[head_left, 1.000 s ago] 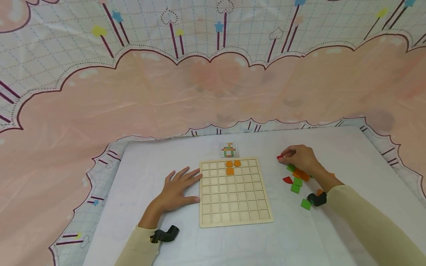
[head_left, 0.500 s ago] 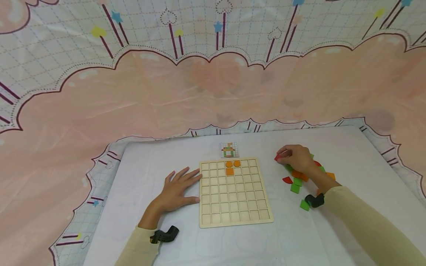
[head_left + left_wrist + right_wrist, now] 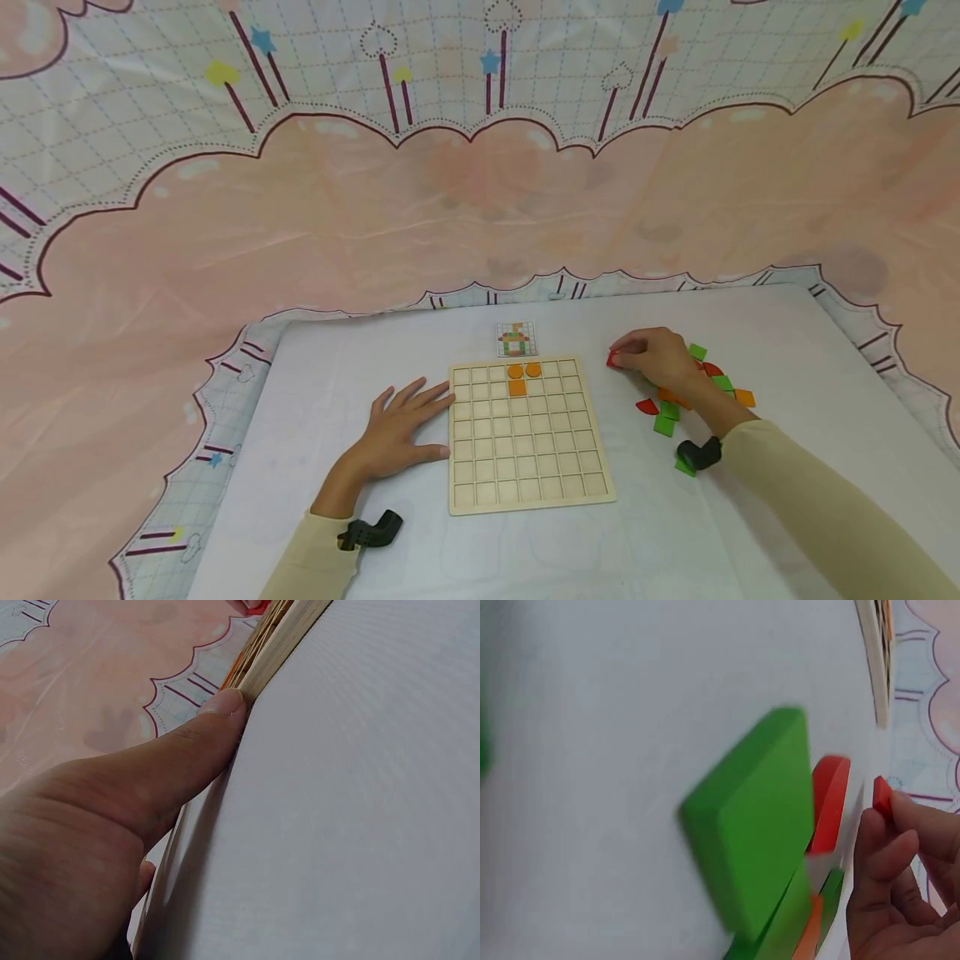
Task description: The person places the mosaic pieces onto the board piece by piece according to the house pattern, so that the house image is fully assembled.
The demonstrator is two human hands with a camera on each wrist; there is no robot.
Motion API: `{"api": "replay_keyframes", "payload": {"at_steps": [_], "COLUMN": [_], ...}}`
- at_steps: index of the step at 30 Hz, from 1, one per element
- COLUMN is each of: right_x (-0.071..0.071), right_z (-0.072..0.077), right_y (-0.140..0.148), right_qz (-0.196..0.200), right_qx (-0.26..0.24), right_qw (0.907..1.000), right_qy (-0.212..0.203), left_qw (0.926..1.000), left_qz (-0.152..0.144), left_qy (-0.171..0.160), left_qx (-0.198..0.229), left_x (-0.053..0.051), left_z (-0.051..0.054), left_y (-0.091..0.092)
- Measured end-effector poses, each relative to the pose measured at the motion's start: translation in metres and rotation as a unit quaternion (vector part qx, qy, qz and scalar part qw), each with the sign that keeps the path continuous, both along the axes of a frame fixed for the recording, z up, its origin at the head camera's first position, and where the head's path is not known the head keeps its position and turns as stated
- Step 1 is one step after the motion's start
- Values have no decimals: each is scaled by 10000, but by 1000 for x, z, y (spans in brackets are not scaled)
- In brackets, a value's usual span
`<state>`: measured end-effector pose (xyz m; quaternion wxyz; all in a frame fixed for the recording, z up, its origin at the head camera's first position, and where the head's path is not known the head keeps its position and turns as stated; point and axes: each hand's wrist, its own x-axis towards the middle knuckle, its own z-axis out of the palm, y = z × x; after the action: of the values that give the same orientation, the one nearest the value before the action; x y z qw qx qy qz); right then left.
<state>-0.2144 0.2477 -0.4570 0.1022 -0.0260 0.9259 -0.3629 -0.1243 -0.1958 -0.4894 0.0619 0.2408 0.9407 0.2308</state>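
My right hand (image 3: 660, 358) pinches a small red block (image 3: 883, 797) between thumb and fingers, to the right of the wooden grid board (image 3: 532, 450). Its exact shape is partly hidden by the fingertips. My left hand (image 3: 401, 429) lies spread at the board's left side, fingers straight; in the left wrist view the thumb (image 3: 187, 746) touches the board's edge (image 3: 281, 652). Two orange round pieces (image 3: 533, 370) sit side by side in the board's top row. An orange square (image 3: 517, 387) fills a cell below the left one.
A small card (image 3: 516, 339) with a coloured grid pattern lies behind the board. Under and around my right forearm are scattered green squares (image 3: 664, 425), orange pieces (image 3: 744, 397) and a red quarter-round piece (image 3: 647, 407). A patterned cloth (image 3: 375, 217) hangs behind the white table.
My right hand has moved left from the loose pieces toward the board, carrying the red block. More of the pile shows behind it. The left hand keeps its place.
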Motion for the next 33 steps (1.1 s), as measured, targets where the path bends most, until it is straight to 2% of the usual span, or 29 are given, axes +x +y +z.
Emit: {"api": "replay_keyframes", "payload": {"at_steps": [6,15,33], "right_x": [4,4,10], "right_z": [4,6,0], "right_y": [-14,-35,-81], "right_qz": [111,87,762], "right_qx": [-312,-921,-949], "right_qw": [9994,9943,9915], "right_qy": [-114,-521,-468], "left_qw": [10000,10000,10000], "left_qz": [-5,27,45], "left_qy": [-3,3,-15], "left_qx": [-9,-20,-11], "left_x": [0,-1,0], "left_z": [0,-1,-1], "left_y": [0,1,0]}}
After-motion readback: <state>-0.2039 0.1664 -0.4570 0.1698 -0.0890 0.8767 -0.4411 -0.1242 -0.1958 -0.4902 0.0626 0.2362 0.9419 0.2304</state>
